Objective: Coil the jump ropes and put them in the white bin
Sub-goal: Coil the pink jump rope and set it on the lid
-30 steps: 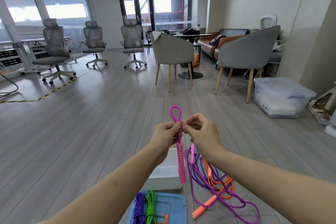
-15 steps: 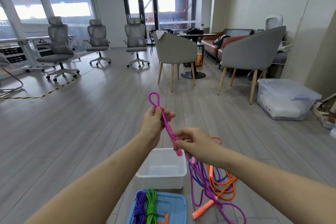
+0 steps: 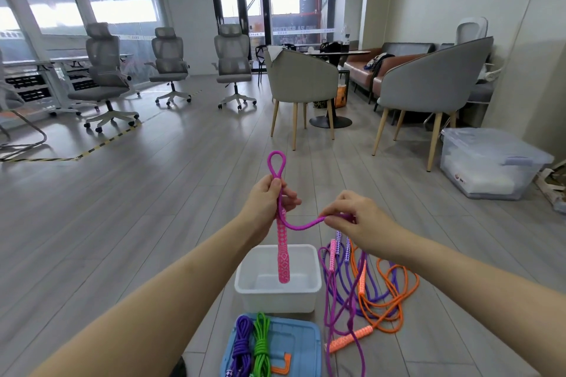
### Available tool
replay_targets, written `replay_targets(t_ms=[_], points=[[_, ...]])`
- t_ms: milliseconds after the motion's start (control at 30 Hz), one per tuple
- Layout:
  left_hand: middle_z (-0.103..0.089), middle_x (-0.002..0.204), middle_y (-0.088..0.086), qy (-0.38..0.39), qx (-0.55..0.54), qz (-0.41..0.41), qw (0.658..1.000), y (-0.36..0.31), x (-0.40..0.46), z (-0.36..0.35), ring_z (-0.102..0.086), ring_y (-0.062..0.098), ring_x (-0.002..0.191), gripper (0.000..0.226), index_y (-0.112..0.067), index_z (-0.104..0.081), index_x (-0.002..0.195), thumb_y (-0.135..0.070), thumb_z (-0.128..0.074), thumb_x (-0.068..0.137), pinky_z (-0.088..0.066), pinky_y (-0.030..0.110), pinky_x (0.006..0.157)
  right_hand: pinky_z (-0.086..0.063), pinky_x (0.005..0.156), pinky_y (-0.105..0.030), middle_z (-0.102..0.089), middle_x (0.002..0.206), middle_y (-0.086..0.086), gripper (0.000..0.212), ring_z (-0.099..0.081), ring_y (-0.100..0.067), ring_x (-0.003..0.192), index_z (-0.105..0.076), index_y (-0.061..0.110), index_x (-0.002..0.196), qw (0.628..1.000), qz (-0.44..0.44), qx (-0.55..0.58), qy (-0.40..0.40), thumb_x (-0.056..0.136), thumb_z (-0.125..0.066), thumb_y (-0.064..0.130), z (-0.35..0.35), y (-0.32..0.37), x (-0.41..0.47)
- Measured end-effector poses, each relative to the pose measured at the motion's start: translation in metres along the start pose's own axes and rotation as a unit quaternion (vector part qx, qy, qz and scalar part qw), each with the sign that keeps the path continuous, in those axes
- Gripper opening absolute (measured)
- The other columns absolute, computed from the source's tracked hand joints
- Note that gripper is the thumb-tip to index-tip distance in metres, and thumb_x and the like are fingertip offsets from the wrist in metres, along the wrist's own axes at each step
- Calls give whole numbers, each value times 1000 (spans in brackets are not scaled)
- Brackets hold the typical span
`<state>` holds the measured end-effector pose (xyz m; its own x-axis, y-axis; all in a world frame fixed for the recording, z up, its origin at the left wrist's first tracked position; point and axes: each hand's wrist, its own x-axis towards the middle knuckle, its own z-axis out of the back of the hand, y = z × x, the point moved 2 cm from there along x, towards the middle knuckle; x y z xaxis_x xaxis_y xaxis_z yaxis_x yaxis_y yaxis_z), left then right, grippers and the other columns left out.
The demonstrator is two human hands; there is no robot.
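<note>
My left hand [image 3: 269,202] grips a magenta jump rope [image 3: 301,226] just below a small loop that stands up above the fist. Its pink patterned handle [image 3: 283,254] hangs straight down over the white bin [image 3: 277,297]. My right hand [image 3: 356,217] pinches the same rope farther along, about a hand's width to the right. The rest of the magenta rope drops to the floor among loose purple and orange ropes [image 3: 386,294]. The white bin holds no rope.
A blue lid [image 3: 303,343] in front of the bin carries a coiled purple rope [image 3: 242,343], a coiled green rope [image 3: 262,343] and an orange piece. A clear storage box [image 3: 493,162] stands at the right. Armchairs [image 3: 301,82] and office chairs stand farther back.
My hands have moved apart: the right hand slid along the rope to the right, and the pink handle now hangs free below my left hand over the bin.
</note>
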<state>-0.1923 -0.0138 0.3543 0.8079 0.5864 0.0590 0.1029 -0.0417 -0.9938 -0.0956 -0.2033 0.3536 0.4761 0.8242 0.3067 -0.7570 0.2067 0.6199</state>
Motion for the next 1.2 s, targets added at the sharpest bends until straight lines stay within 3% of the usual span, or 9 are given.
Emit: replay_targets(t_ms=[100,233,333,433,533,633,700,833,1200], points=[[-70,87,13,57,33,7,998,2,-8,-11,-73,28,81,25,-4,-52,105,-15,-32,113,-61,40,84,-43,70,-14,-57,91,11,14,-56,-3,77,-80,23,106,998,53,-18,-21,94,-74,22,-2,9,3],[-63,82,12,114,107,8,988,6,-19,-21,-64,17,64,23,-2,-55,105,-17,-38,111,-55,31,63,-43,71,-8,-61,88,16,15,-59,5,83,-77,18,101,993,98,-47,-39,87,-81,18,-3,19,5],[-68,96,24,154,122,20,980,11,-24,-26,-71,31,79,29,3,-55,116,-21,-40,111,-62,48,84,-43,67,-10,-60,86,18,15,-60,1,75,-72,20,97,991,110,-67,-37,86,-81,14,-4,19,5],[-72,96,19,194,137,33,971,13,-33,-34,-73,32,79,33,-1,-55,120,-29,-40,111,-61,38,78,-51,67,-24,-60,88,16,14,-58,-6,72,-69,22,96,982,131,-120,-59,87,-80,19,-5,16,5],[-60,74,5,197,168,17,966,16,-36,-36,-56,16,59,30,-6,-56,107,-29,-36,112,-51,32,65,-54,68,-30,-59,90,14,14,-55,-8,75,-65,24,96,979,137,-135,-61,89,-78,24,-5,16,5],[-53,70,3,189,136,34,972,16,-32,-33,-45,13,55,28,-9,-51,101,-24,-30,113,-45,30,62,-51,66,-21,-57,86,14,16,-55,-7,74,-61,25,92,988,108,-97,-57,90,-77,26,1,10,2],[-53,69,4,181,114,49,976,12,-30,-32,-43,13,53,27,-10,-48,99,-22,-29,113,-42,28,60,-50,66,-25,-62,82,7,8,-57,-11,72,-63,23,92,996,65,-50,-38,95,-70,21,5,0,-1],[-59,72,7,191,128,43,972,12,-31,-32,-52,17,56,27,-9,-48,100,-21,-27,113,-48,30,63,-49,64,-25,-66,78,5,6,-58,-8,69,-67,23,91,999,16,-11,-39,97,-68,24,9,-12,-5],[-67,86,13,227,158,21,961,11,-38,-34,-66,23,74,34,3,-53,122,-21,-32,113,-52,30,68,-53,71,-20,-67,86,10,6,-64,-5,80,-71,17,96,990,95,-63,-80,94,-74,21,5,1,2]])
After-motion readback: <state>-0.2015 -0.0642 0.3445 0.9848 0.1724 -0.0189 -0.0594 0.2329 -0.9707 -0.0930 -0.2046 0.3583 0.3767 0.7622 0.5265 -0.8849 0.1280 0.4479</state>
